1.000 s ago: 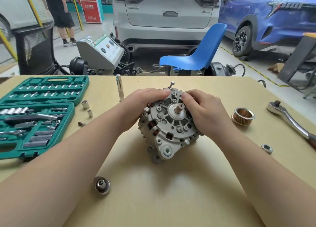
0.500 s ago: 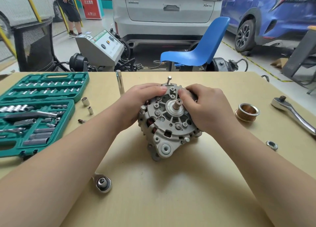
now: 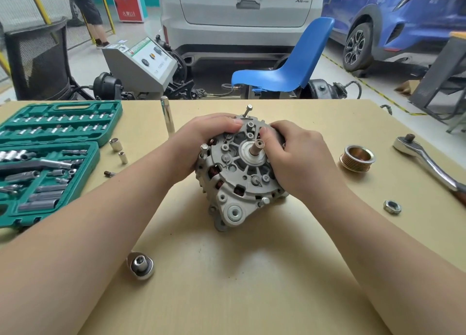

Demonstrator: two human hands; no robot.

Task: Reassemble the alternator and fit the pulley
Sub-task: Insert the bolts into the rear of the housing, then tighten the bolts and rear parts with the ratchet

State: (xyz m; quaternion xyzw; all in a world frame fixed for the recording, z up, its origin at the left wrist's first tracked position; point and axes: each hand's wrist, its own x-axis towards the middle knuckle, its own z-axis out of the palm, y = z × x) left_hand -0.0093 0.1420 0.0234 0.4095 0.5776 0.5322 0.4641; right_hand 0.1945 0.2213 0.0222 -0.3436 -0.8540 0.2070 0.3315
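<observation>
The grey alternator [image 3: 237, 183] stands on the tan table [image 3: 252, 284], its front housing tilted toward me and its bare shaft [image 3: 257, 146] sticking up. Several long bolts stand proud of the housing rim. My left hand [image 3: 204, 143] grips the housing's upper left edge. My right hand [image 3: 297, 158] wraps its right side, with fingertips pressing on the face near the shaft. The copper-coloured ribbed pulley [image 3: 356, 158] lies apart on the table to the right, and a hex nut [image 3: 392, 206] sits nearer me on the right.
An open green socket case [image 3: 48, 158] fills the left side, with loose sockets [image 3: 116, 144] beside it. A ratchet wrench [image 3: 428, 158] lies at the far right, a ratchet head [image 3: 140, 265] near my left forearm, an extension bar [image 3: 167, 117] stands behind. Beyond the table are a blue chair [image 3: 282, 69] and cars.
Both hands stay on the alternator with only small finger shifts on the front housing. The view has tipped slightly, so the alternator sits a little higher in frame.
</observation>
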